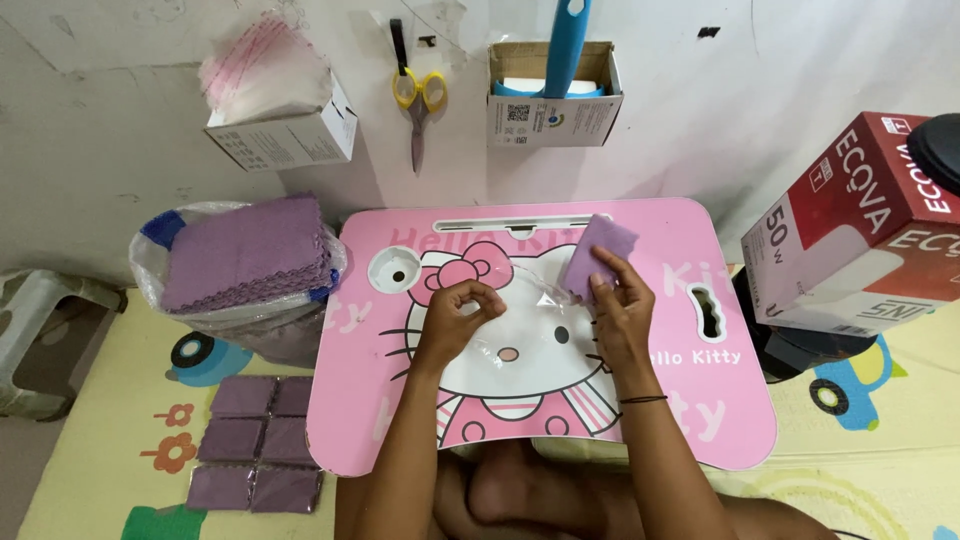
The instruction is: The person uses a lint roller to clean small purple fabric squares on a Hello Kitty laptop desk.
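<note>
The folded purple cloth [597, 256] looks soft, light and limp, best pinched at an edge; it sits over the pink lap table [380, 420], toward its far right. The right hand [622, 300] grips its lower edge, while the left hand [455, 318], just left, pinches a clear plastic sleeve [540, 300] reaching toward the cloth

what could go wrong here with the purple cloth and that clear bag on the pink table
The clear bag is thin and hard to see; the left hand pinches only its edge, so the mouth might close or slip free. The right hand holds the folded purple cloth by one end, so it may unfold or snag at the opening. The pink lap table looks light and might shift.
</note>
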